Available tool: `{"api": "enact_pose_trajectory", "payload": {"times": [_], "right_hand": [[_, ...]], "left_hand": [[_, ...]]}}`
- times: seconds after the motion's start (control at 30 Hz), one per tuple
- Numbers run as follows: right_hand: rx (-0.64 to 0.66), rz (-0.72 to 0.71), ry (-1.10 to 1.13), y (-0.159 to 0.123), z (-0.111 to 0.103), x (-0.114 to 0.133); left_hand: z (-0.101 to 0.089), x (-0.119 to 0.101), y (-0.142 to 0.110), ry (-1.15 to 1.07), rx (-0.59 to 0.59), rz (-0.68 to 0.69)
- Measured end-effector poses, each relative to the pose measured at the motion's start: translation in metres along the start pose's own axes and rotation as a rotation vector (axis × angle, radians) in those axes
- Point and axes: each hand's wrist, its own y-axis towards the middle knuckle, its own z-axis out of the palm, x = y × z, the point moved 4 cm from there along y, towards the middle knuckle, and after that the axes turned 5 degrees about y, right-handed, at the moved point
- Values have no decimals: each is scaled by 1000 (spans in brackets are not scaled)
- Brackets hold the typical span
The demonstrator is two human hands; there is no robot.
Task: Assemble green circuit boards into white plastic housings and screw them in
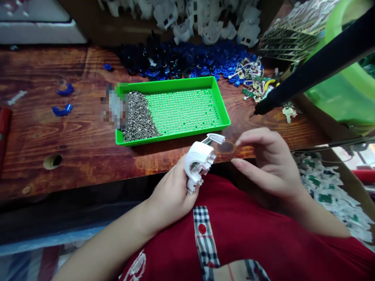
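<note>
My left hand (172, 185) is closed around a curved white plastic housing (197, 156), held just in front of the bench edge. The housing has notched edges and an arm-like piece sticking out at the top; a bit of green and red shows inside it. To its right, my right hand (266, 164) is open, with thumb and forefinger spread apart and pointing at the housing. A thin brownish line runs near the forefinger tip, and I cannot tell whether it is a wire or a mark in the wood. Beyond the hands lies a green perforated tray (187, 113) with small metal screws (139, 117) heaped at its left end.
Blue plastic parts (199, 58) are piled behind the tray, with wired circuit boards (254, 80) beside them. A dark screwdriver (293, 89) slants in from the upper right, near a light-green basket (336, 89). White housings (331, 191) fill a box at lower right.
</note>
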Motion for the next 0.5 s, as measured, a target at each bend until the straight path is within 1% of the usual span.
{"api": "enact_pose_trajectory", "payload": {"times": [0.03,0.07,0.13,0.17,0.2,0.23,0.3,0.37,0.4,0.47,0.5], "right_hand": [[-40,77,37,-4,0,-4],[-29,149,75,-7,4,-8],[51,247,107,-13,16,-11],[65,267,86,-14,20,-11],[51,278,44,-14,23,-11],[19,279,-5,-14,22,-9],[-27,251,-64,-12,12,-5],[9,224,-90,-14,-9,-2],[44,210,-119,-18,-24,-3],[99,251,-244,-33,-67,-11],[88,240,-378,-44,-93,-15]], "left_hand": [[2,0,3,43,24,14],[4,-1,6,87,52,40],[10,-7,14,175,97,119],[13,-11,19,213,111,161],[16,-15,23,238,122,201],[20,-20,28,250,143,236],[26,-31,35,237,234,285],[27,-43,41,212,362,317],[25,-48,44,206,425,326],[14,-56,51,227,532,327],[7,-59,56,249,566,326]]}}
